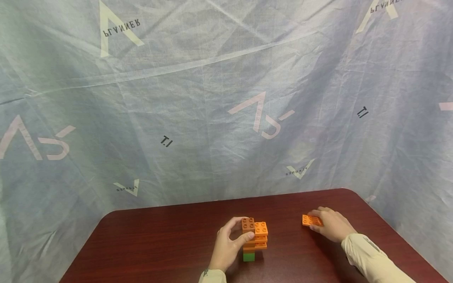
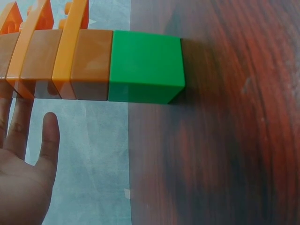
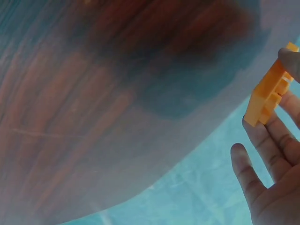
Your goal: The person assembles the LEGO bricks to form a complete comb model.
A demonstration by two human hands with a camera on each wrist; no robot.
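A tower of toy building bricks (image 1: 249, 245) stands upright on the table, with a green brick (image 2: 146, 65) at its base. Above the green, brown bricks (image 2: 91, 56) alternate with flat orange bricks (image 2: 68, 51) that jut out to the right. My left hand (image 1: 226, 244) grips the tower near its top, thumb in front and fingers behind. Off to the right, my right hand (image 1: 332, 224) pinches a loose flat orange brick (image 1: 312, 220) between thumb and fingers. In the right wrist view this orange brick (image 3: 269, 91) shows its studs toward the palm.
The dark red wooden table (image 1: 159, 239) has rounded far corners. A grey-blue cloth (image 1: 198, 157) printed with letters hangs behind it and along both sides.
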